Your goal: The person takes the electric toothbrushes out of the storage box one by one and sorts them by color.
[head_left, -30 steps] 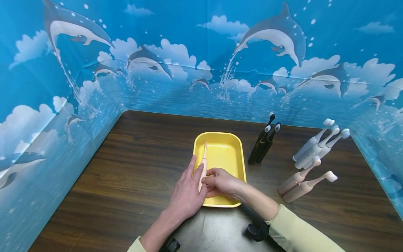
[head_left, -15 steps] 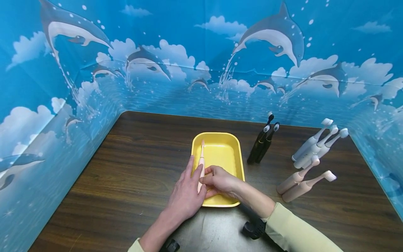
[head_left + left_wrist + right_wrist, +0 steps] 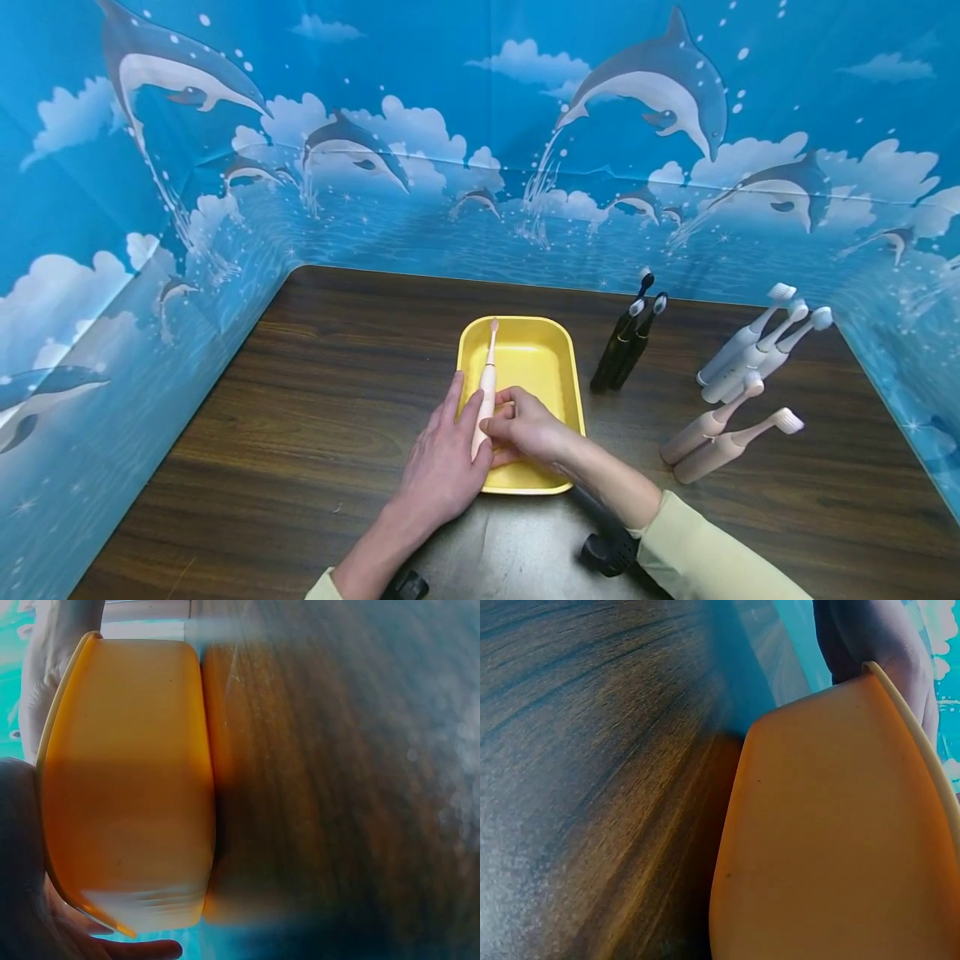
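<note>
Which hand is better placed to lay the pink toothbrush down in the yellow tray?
Right. The right hand already pinches the pink toothbrush over the yellow tray; the left hand only rests flat beside it.

Dark wood-grain table [image 3: 315, 417], walled in on three sides by a dolphin backdrop. Sitting right on it: a yellow tray [image 3: 558, 367] about in the middle, three black electric toothbrushes [image 3: 626, 346] bunched just right of it, then three white ones [image 3: 750, 342] further right near the wall, and two pink ones [image 3: 720, 437] side by side in front of those
</note>
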Demonstrator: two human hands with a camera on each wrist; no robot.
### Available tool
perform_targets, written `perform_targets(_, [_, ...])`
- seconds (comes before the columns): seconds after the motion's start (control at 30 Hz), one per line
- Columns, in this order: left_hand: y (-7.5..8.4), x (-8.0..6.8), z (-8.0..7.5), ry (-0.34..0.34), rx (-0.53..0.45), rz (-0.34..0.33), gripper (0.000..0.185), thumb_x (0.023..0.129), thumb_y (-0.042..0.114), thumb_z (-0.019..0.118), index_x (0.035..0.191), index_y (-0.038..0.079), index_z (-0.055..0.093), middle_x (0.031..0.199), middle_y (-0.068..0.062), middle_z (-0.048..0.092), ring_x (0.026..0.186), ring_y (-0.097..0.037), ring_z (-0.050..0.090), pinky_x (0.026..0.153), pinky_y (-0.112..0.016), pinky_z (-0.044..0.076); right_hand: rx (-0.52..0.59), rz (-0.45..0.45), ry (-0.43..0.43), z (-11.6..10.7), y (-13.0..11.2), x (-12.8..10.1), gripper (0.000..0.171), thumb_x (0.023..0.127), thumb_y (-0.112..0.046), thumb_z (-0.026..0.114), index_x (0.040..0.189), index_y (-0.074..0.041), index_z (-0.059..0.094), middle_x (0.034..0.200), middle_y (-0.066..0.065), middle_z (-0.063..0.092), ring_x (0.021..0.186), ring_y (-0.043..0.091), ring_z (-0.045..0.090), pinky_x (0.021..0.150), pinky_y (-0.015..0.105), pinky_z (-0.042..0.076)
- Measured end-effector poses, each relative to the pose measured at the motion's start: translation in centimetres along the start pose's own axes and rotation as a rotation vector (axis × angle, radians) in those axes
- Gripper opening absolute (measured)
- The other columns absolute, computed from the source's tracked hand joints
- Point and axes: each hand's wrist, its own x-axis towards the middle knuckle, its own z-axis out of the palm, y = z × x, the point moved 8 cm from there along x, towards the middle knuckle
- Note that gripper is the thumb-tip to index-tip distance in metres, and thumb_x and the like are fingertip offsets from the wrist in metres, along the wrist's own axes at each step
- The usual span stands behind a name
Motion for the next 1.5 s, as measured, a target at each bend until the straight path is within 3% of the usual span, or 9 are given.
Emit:
perform_targets(0.37, [0.1, 0.0, 0.0, 0.009, 0.015, -0.007, 0.056, 0.099, 0.034, 0.060, 0.148, 0.008, 0.052, 0.169, -0.014, 0.020, 0.134, -0.042, 0.049, 0.096, -0.061, 0.048, -0.231, -0.213, 0.282, -1.8, -2.2, -1.4, 0.045, 0.091, 0.001, 0.068, 0.130, 0.005, 0.045, 0.094, 0.013, 0.062, 0.074, 0.017, 0.066, 0.064, 0.039, 0.061])
perform_targets(0.53, [0.0, -0.1, 0.1, -0.001, 0.014, -0.015, 0.056, 0.102, 0.039, 0.057, 0.148, 0.008, 0.053, 0.169, -0.012, 0.018, 0.136, -0.042, 0.047, 0.097, -0.061, 0.047, -0.245, -0.323, 0.358, -2.5, -3.3, -2.2, 0.048, 0.089, 0.000, 0.070, 0.130, 0.003, 0.046, 0.095, 0.013, 0.065, 0.076, 0.018, 0.068, 0.064, 0.040, 0.061])
perform_targets(0.83, [0.1, -0.2, 0.0, 0.011, 0.009, -0.001, 0.057, 0.099, 0.038, 0.061, 0.146, 0.008, 0.055, 0.169, -0.012, 0.020, 0.133, -0.041, 0.050, 0.096, -0.060, 0.049, -0.325, -0.507, 0.482, -3.6, -4.6, -4.3, 0.048, 0.085, 0.001, 0.073, 0.127, -0.001, 0.049, 0.096, 0.009, 0.072, 0.081, 0.017, 0.070, 0.073, 0.028, 0.054])
perform_targets(1.17, [0.0, -0.3, -0.3, 0.032, 0.012, 0.015, 0.056, 0.094, 0.030, 0.064, 0.144, 0.006, 0.056, 0.168, -0.012, 0.023, 0.130, -0.040, 0.052, 0.093, -0.060, 0.050, -0.265, -0.651, 0.511, -4.5, -5.2, -6.5, 0.050, 0.086, 0.006, 0.072, 0.128, 0.002, 0.045, 0.102, 0.016, 0.070, 0.086, 0.021, 0.070, 0.073, 0.029, 0.060])
perform_targets(1.5, [0.1, -0.2, -0.3, 0.038, 0.009, 0.019, 0.055, 0.094, 0.030, 0.064, 0.144, 0.006, 0.057, 0.168, -0.011, 0.023, 0.129, -0.040, 0.053, 0.093, -0.059, 0.050, -0.341, -0.817, 0.529, -4.6, -6.0, -10.1, 0.053, 0.084, 0.012, 0.072, 0.128, 0.006, 0.044, 0.107, 0.016, 0.068, 0.090, 0.012, 0.068, 0.072, 0.029, 0.060])
